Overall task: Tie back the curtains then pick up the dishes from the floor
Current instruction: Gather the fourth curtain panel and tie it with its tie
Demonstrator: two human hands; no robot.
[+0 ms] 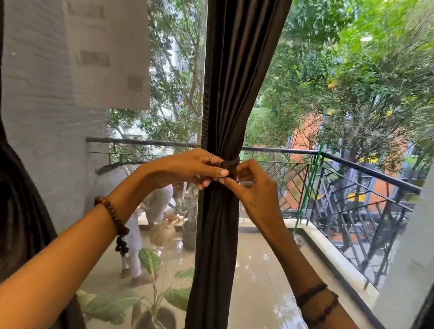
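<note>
Balcony window behind; curtain (225,88) hangs vertical, cinched mid-height. Your left hand (193,168) and right hand (250,181) both pinch the tie (230,163), wrapped horizontally.

Both forearms are bare, with no sleeves. The left wrist (111,210) wears a brown wooden bead bracelet with a dark tassel. The left hand (185,167) carries a thin ring, and the right forearm (315,304) wears two dark beaded bands.

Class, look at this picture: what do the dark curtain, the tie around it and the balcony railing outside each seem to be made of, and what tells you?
Curtain: woven fabric, dark brown with a faint sheen; it hangs in soft vertical folds.
Tie: likely matching dark cloth; it knots and cinches the curtain, pinched by the left hand and right hand.
Railing: probably painted metal; thin, rigid dark bars.
</note>
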